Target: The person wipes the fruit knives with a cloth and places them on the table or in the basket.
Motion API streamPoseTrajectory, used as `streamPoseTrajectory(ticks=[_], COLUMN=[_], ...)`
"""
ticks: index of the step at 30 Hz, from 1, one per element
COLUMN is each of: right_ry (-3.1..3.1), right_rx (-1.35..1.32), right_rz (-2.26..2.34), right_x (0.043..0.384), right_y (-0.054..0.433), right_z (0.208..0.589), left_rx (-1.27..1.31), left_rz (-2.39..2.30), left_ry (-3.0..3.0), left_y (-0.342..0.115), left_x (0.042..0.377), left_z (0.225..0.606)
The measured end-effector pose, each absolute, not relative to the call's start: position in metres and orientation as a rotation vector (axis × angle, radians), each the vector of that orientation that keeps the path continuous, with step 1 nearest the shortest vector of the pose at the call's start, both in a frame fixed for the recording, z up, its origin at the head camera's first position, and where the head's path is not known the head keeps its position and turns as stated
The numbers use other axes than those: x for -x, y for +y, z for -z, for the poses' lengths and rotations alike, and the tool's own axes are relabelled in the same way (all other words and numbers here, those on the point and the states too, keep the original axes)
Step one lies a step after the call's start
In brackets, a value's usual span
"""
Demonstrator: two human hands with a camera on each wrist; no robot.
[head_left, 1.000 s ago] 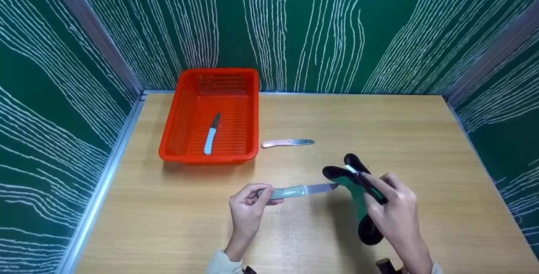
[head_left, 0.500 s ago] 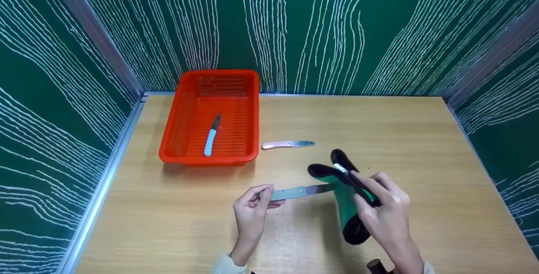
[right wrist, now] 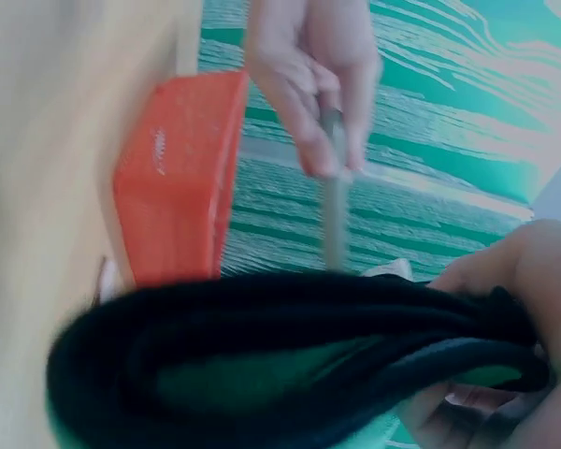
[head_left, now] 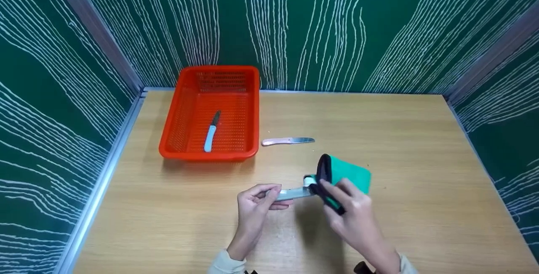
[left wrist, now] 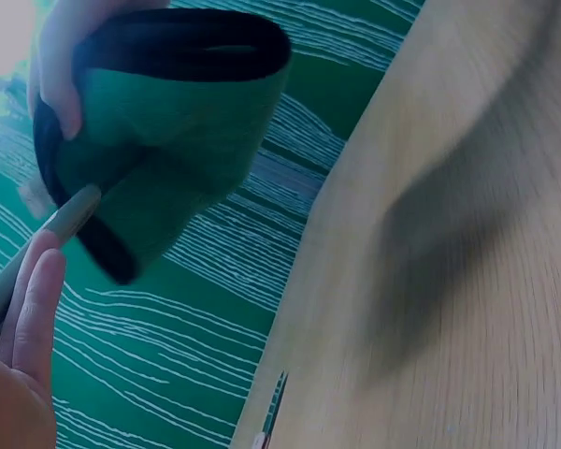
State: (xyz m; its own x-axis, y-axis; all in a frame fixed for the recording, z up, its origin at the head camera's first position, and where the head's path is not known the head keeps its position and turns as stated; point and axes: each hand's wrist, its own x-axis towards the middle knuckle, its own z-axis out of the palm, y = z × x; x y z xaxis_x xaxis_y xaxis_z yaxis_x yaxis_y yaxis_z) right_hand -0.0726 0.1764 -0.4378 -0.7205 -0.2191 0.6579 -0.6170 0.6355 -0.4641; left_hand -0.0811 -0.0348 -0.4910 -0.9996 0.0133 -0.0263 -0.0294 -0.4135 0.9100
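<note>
Observing the left hand [head_left: 254, 213], we see it pinching a green-handled knife [head_left: 290, 194]. Beyond its fingers, the right hand [head_left: 351, 213] grips green cloth [head_left: 350, 174].

We see the basket [head_left: 254, 114] at the far edge of the desk [head_left: 400, 131], near the left corner, one knife [head_left: 211, 133] inside (handle toward us). A second knife [head_left: 288, 141] lies just right of it. Nearer us, above the desk, a third knife [head_left: 292, 193] reaches rightward from the left grip [head_left: 254, 208] to the folded cloth [head_left: 349, 175].
</note>
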Motion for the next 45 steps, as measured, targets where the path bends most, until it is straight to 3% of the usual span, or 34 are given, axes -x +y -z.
streamPoseTrajectory(ticks=[24, 45], right_ry=[-2.380, -2.296], right_rx=[-0.626, -0.312], right_rz=[-0.712, -0.864], right_x=[0.077, 0.081], right_y=[0.196, 0.236], right_z=[0.452, 0.447], left_rx=[-0.236, -0.157], left_rz=[-2.750, -2.758], left_ry=[1.686, 1.735], left_y=[-0.039, -0.047], left_x=[0.082, 0.083], left_z=[0.493, 0.494])
